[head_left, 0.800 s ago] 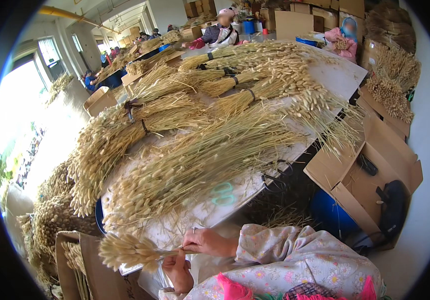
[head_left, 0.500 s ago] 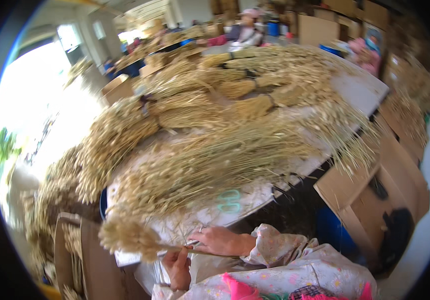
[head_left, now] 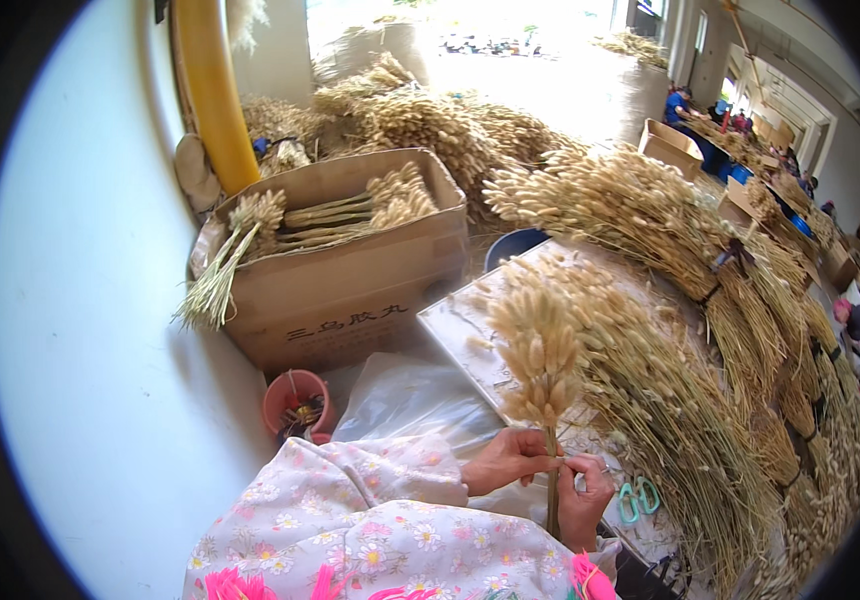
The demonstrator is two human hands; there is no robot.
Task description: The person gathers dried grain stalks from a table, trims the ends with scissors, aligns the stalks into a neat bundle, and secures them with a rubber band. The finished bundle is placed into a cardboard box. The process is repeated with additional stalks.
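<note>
Upright in front of me stands a small bunch of dried bunny-tail grass, its fluffy heads at the top and its stems pointing down. My left hand closes thumb and fingers round the stems just below the heads. My right hand, with a ring on one finger, pinches at the same stems from the other side. Whether a thin tie is between the fingertips is too small to tell. Green-handled scissors lie on the table beside my right hand.
Loose grass stalks cover the white table, with tied bundles beyond. A large cardboard box holding finished-looking bunches stands at the left, near a pink bucket and a yellow pipe. Other people work far off.
My view has swung left, bringing the cardboard box and wall into sight. The bunch, earlier lying sideways with heads to the left, is now upright. Both hands stay on its stems.
</note>
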